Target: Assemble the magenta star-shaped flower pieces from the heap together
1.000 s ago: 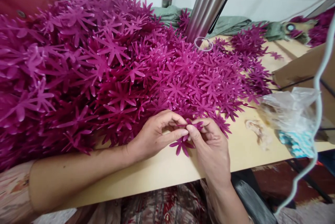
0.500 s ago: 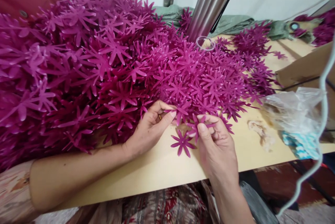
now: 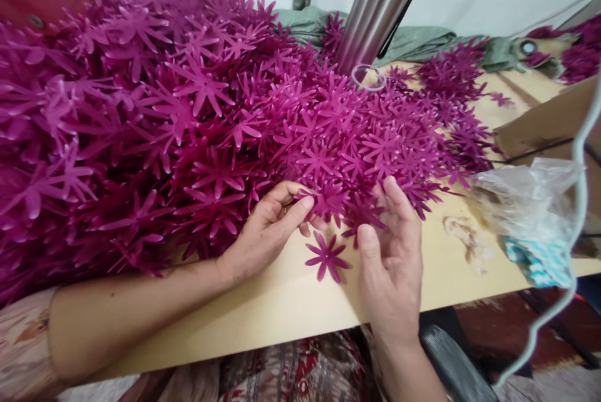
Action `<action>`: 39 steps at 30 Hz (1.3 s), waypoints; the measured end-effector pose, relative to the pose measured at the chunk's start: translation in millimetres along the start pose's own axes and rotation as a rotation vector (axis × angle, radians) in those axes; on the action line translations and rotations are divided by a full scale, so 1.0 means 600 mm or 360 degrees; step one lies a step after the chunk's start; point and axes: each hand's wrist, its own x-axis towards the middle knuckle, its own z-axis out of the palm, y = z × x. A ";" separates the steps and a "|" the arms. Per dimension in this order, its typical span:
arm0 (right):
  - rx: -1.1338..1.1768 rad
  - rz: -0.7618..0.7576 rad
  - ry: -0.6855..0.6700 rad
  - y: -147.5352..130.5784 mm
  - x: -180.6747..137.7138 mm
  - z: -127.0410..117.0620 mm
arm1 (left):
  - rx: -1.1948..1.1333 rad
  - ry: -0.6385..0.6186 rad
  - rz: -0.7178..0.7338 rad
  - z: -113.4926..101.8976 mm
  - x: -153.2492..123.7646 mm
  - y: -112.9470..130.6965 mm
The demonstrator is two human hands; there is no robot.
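My left hand (image 3: pixel 277 220) pinches a magenta artificial flower piece (image 3: pixel 323 201) between thumb and forefinger, at the front edge of the big heap. To its right, my right hand (image 3: pixel 392 245) has its thumb and fingers apart, with nothing held between them. Just left of its fingers is a darker magenta flower piece (image 3: pixel 364 213). A single flat flower piece (image 3: pixel 327 257) with several narrow petals lies on the tabletop between my hands. The large heap of magenta flower pieces (image 3: pixel 201 95) spreads behind and to the left of both hands.
A steel flask (image 3: pixel 378 14) stands behind the heap, with a clear plastic ring (image 3: pixel 369 77) by its base. On the right are a cardboard box (image 3: pixel 549 114), a clear plastic bag (image 3: pixel 526 195), a blue-white cloth (image 3: pixel 539 258) and a hanging pale cable (image 3: pixel 582 183). Green cloth (image 3: pixel 417 45) lies along the wall.
My right hand has opened and let go of the flower piece it was pinching. My left hand keeps its pinch in nearly the same place.
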 end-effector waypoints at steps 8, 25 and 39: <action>0.0108 -0.0002 -0.0200 0.000 -0.014 0.003 | 0.0069 -0.0245 -0.0044 0.004 -0.005 0.006; 0.0135 0.0264 -0.0164 0.001 -0.005 0.001 | 0.0406 -0.0160 0.0124 0.003 -0.003 -0.018; 0.0222 0.0479 -0.0135 0.011 -0.011 0.002 | 0.0464 -0.0206 0.0186 0.003 -0.004 -0.002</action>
